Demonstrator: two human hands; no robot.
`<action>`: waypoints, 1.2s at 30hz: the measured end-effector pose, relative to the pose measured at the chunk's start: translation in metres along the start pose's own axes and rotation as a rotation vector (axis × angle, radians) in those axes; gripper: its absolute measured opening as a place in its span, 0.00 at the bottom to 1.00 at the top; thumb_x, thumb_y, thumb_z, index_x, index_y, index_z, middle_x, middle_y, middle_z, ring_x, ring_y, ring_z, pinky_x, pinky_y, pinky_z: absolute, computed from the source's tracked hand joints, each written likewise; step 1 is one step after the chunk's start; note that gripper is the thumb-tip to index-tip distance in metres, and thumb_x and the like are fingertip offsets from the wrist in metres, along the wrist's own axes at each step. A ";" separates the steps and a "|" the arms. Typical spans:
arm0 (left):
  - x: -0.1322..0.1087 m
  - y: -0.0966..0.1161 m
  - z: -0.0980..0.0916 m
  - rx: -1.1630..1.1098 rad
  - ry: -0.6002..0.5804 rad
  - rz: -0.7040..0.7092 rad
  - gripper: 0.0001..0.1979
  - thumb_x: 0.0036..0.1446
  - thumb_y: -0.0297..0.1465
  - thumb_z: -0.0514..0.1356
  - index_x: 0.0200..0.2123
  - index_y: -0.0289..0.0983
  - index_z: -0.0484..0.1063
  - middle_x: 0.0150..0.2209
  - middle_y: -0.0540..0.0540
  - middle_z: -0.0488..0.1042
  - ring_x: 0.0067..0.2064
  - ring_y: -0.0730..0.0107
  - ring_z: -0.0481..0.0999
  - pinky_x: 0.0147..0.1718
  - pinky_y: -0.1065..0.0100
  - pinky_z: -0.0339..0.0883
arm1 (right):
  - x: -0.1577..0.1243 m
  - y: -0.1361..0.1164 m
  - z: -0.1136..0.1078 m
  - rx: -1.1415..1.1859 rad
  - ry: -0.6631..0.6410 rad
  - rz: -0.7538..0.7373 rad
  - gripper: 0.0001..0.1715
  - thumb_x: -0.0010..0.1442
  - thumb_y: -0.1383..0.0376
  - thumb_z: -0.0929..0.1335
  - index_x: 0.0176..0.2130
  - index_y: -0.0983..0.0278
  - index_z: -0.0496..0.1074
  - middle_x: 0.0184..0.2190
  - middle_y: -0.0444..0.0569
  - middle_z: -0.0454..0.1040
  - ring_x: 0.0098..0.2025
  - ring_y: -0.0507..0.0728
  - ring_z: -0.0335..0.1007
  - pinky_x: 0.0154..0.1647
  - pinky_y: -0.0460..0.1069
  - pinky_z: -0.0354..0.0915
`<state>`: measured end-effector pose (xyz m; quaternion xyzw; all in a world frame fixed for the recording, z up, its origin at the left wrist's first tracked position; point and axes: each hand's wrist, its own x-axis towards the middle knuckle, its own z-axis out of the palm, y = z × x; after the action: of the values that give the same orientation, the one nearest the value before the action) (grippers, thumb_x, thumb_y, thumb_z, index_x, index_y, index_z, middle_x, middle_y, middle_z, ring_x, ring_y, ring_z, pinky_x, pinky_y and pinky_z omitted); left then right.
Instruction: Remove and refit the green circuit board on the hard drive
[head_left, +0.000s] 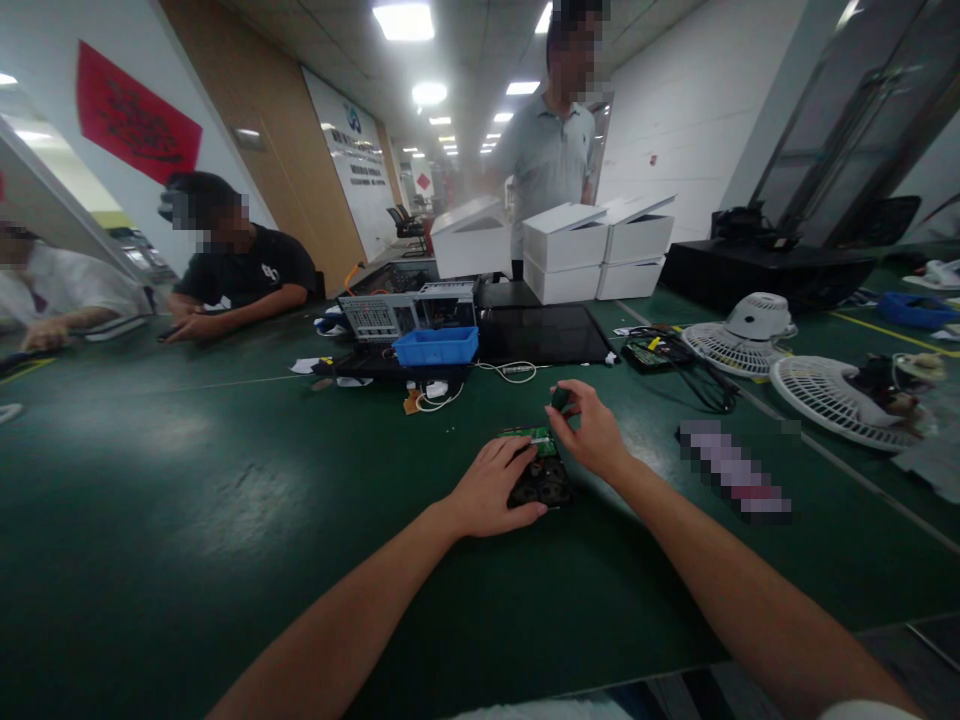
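Observation:
A small black device [541, 485] with a green circuit board [541, 436] at its far end lies on the green table in front of me. My left hand [493, 482] is laid over its left side, fingers across the board and thumb along the near edge, gripping it. Round dark shapes show on the device's near half; my palm hides part of it. Just above the board's far right corner, my right hand [589, 425] is raised, thumb and fingers pinching a small dark piece [559, 398] whose kind I cannot make out.
Beyond my hands stand a blue tray [436, 347], an open computer case [390, 316] and a black flat panel [547, 336]. White boxes [564, 250] are stacked behind. White fan parts [739, 345] and cables lie right. A standing person [551, 150] and seated people [244, 255] are across the table.

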<state>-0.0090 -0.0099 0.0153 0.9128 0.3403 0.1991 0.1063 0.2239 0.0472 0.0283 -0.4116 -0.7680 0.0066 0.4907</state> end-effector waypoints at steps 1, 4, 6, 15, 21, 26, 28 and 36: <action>0.000 0.000 0.000 0.000 0.001 0.000 0.45 0.57 0.55 0.61 0.70 0.39 0.54 0.68 0.35 0.57 0.67 0.44 0.57 0.66 0.44 0.53 | 0.000 0.000 0.000 0.021 -0.013 0.000 0.27 0.66 0.59 0.68 0.61 0.58 0.58 0.52 0.55 0.75 0.40 0.59 0.78 0.43 0.56 0.76; 0.000 -0.001 0.002 0.001 0.007 0.001 0.45 0.57 0.55 0.61 0.70 0.39 0.54 0.67 0.36 0.58 0.67 0.44 0.57 0.66 0.44 0.54 | 0.000 0.002 -0.001 0.041 -0.030 0.004 0.28 0.67 0.61 0.66 0.63 0.59 0.56 0.52 0.55 0.75 0.40 0.59 0.78 0.44 0.56 0.76; 0.000 -0.002 0.003 0.009 0.009 0.004 0.45 0.57 0.54 0.61 0.70 0.39 0.54 0.68 0.36 0.58 0.67 0.45 0.57 0.66 0.44 0.54 | 0.000 0.003 0.000 0.002 -0.010 0.014 0.29 0.67 0.59 0.67 0.63 0.59 0.57 0.49 0.54 0.76 0.38 0.58 0.78 0.43 0.56 0.76; 0.000 0.000 0.002 0.006 0.005 0.002 0.45 0.57 0.53 0.62 0.71 0.40 0.53 0.68 0.36 0.57 0.68 0.45 0.57 0.66 0.44 0.52 | -0.001 0.004 0.000 -0.042 0.044 -0.024 0.29 0.66 0.57 0.68 0.63 0.59 0.60 0.49 0.56 0.74 0.41 0.61 0.77 0.41 0.58 0.77; 0.000 0.000 0.001 0.001 0.004 -0.002 0.45 0.57 0.53 0.62 0.71 0.40 0.53 0.68 0.36 0.57 0.68 0.45 0.57 0.66 0.44 0.53 | -0.001 0.007 0.006 0.044 0.142 -0.001 0.30 0.66 0.59 0.69 0.63 0.58 0.59 0.55 0.57 0.72 0.42 0.60 0.78 0.40 0.57 0.79; 0.000 -0.001 0.003 0.003 0.013 0.001 0.44 0.58 0.53 0.62 0.71 0.40 0.54 0.68 0.36 0.58 0.68 0.45 0.57 0.66 0.43 0.52 | 0.001 0.006 0.004 -0.012 0.177 -0.029 0.27 0.64 0.60 0.71 0.59 0.58 0.64 0.48 0.54 0.74 0.38 0.58 0.77 0.41 0.57 0.79; 0.000 -0.001 0.003 -0.001 0.016 0.002 0.44 0.57 0.53 0.62 0.70 0.40 0.54 0.68 0.36 0.58 0.68 0.45 0.57 0.66 0.43 0.53 | 0.001 0.005 0.001 -0.032 0.159 -0.061 0.26 0.64 0.61 0.71 0.59 0.58 0.64 0.49 0.54 0.72 0.39 0.58 0.76 0.42 0.57 0.78; -0.001 -0.002 0.005 -0.004 0.020 0.001 0.44 0.57 0.53 0.62 0.70 0.41 0.54 0.68 0.37 0.57 0.68 0.45 0.57 0.66 0.43 0.52 | 0.003 0.003 0.000 -0.005 0.167 -0.086 0.26 0.65 0.64 0.69 0.60 0.58 0.63 0.55 0.57 0.69 0.47 0.61 0.75 0.44 0.58 0.78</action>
<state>-0.0084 -0.0092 0.0102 0.9107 0.3404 0.2092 0.1047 0.2253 0.0511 0.0290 -0.3785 -0.7414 -0.0507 0.5518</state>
